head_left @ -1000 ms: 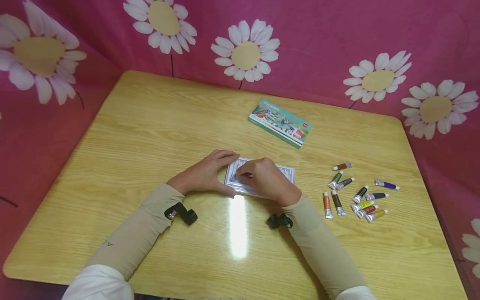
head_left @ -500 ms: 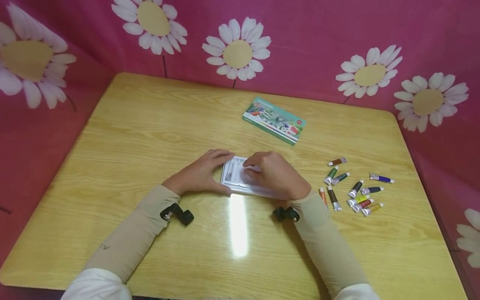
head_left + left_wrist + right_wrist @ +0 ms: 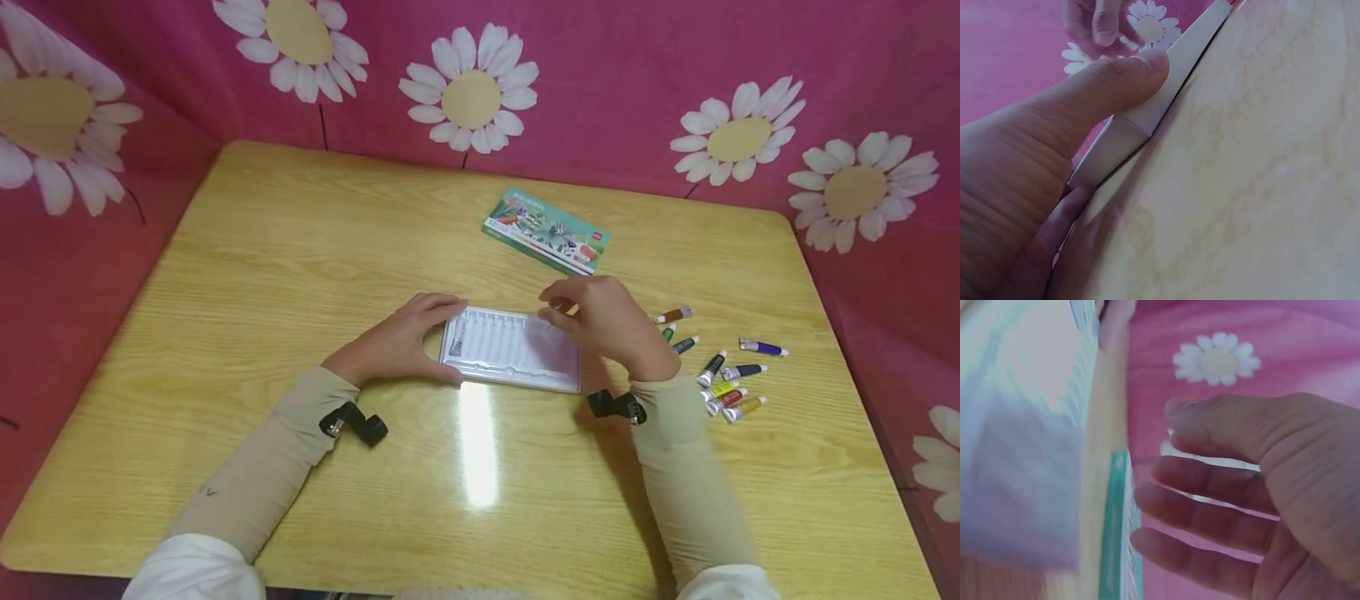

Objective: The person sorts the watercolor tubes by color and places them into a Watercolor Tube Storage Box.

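A white plastic paint tray (image 3: 517, 350) with a row of slots lies on the table. One small paint tube (image 3: 458, 340) sits in its leftmost slot. My left hand (image 3: 401, 342) grips the tray's left end, thumb along the near edge and fingers at the far corner. In the left wrist view the thumb (image 3: 1122, 78) presses on the tray's side wall (image 3: 1122, 147). Above the tray's right end is my right hand (image 3: 603, 321). Its fingers (image 3: 1200, 515) are loosely bent and hold nothing in the right wrist view.
Several loose paint tubes (image 3: 726, 398) in different colours lie on the table to the right, some partly behind the right wrist. A green illustrated box (image 3: 547, 232) lies behind the tray. A pink flowered cloth (image 3: 600, 83) hangs at the table's back edge.
My right hand has come away from the tray's left slots and moved right, leaving a tube in the leftmost slot. My left hand keeps its grip on the tray.
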